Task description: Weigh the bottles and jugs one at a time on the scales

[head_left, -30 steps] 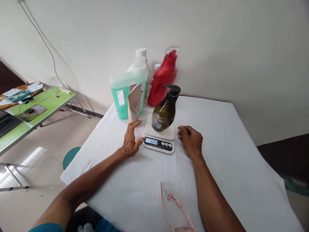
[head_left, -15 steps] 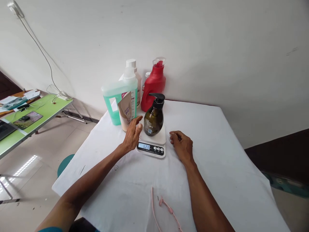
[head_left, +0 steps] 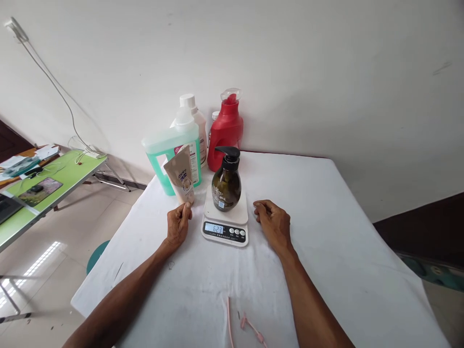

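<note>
Now rests the left hand (head_left: pixel 177 224) at nine o'clock of the scale (head_left: pixel 239 239), curled instead of spread, near the tube (head_left: pixel 180 176); cannot tell if touching. Leaves the pump bottle (head_left: pixel 226 189) standing untouched on the scale, apparently settled, still at 623. Keeps the right hand (head_left: pixel 273 222) curled narrow at three o'clock, seemingly empty. Barely shows a small bottle (head_left: pixel 215 115) behind the red jug (head_left: pixel 227 128); cuts off the pink strap (head_left: pixel 229 319) at six o'clock.

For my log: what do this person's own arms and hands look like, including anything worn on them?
The left hand and right hand are ungloved. No watch, bracelet or ring is visible, though some fingers are partly hidden. The left forearm and right forearm are bare; no sleeve shows.
</note>
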A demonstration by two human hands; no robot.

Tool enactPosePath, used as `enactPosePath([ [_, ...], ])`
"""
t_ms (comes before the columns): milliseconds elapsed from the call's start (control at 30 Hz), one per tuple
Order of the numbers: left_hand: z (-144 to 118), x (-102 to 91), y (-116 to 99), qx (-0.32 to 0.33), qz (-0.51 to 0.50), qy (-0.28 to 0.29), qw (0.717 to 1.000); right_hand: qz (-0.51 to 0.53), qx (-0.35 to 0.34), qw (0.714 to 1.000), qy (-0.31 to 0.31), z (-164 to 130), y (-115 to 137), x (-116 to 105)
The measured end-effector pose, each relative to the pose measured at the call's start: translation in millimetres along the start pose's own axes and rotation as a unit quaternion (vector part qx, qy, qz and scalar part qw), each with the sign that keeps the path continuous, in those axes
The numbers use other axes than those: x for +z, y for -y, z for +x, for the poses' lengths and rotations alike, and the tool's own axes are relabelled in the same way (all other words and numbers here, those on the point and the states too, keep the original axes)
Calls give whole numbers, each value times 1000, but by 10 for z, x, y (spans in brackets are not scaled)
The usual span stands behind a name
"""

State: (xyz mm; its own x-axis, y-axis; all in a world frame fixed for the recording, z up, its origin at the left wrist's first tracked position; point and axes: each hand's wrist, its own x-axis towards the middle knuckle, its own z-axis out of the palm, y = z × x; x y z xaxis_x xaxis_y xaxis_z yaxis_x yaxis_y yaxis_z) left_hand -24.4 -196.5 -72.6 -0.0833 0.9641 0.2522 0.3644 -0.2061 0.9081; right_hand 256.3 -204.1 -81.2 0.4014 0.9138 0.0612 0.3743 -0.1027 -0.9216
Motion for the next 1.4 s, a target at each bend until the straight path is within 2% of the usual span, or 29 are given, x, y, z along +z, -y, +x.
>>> enactPosePath([
  [200,101,-2,-22,-50,-58,-6,997,-4,2,1000,-7,5,6,5],
  [433,113,0,-42,-59,-65,0,996,2,18,1000,-4,-6,37,6],
  [733,118,-2,18,-54,-60,3,997,-2,6,1000,-6,5,31,13],
  [1067,110,1,-6,-58,-55,-1,997,-6,2,1000,-10,11,9,23],
  [1200,12,-26,-84,6,-19,-1,1000,-3,9,1000,-11,11,14,21],
  [1300,-57,-9,-243,107,11,-1,994,4,6,1000,-6,12,8,14],
  [1400,-37,115,-421,197,24,29,980,6,-7,1000,-1,22,-13,13],
])
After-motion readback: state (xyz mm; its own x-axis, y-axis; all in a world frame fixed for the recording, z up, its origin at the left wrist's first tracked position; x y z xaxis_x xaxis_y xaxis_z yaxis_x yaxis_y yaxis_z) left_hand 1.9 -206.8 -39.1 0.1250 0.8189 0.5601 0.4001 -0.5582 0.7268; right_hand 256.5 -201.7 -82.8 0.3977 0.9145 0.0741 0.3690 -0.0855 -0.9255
